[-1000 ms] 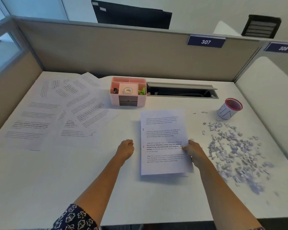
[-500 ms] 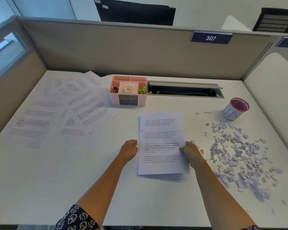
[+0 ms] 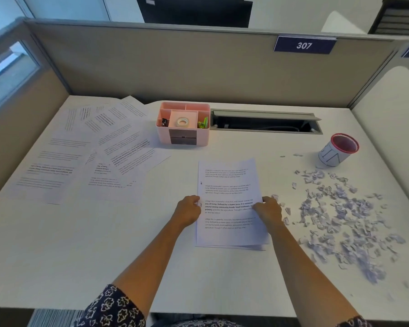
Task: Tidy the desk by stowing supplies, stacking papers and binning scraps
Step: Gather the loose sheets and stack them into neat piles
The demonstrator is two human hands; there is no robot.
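A small stack of printed sheets [image 3: 227, 182] lies on the white desk [image 3: 104, 256] in front of me. My left hand [image 3: 189, 210] grips its left edge and my right hand [image 3: 268, 211] grips its right edge. Several more printed sheets [image 3: 85, 149] lie fanned out loosely at the left. A heap of torn paper scraps [image 3: 340, 215] is spread over the right side of the desk. A pink organiser [image 3: 183, 134] at the back centre holds a tape roll [image 3: 182, 122] and a green clip [image 3: 203, 123].
A white cup with a red rim [image 3: 338, 149] stands at the back right, above the scraps. An open cable slot [image 3: 265, 123] runs along the back beside the organiser. Beige partition walls [image 3: 175, 67] close the desk on three sides.
My left hand has moved right from the bare desk to the stack's left edge and closed on it. My right hand stays on the right edge.
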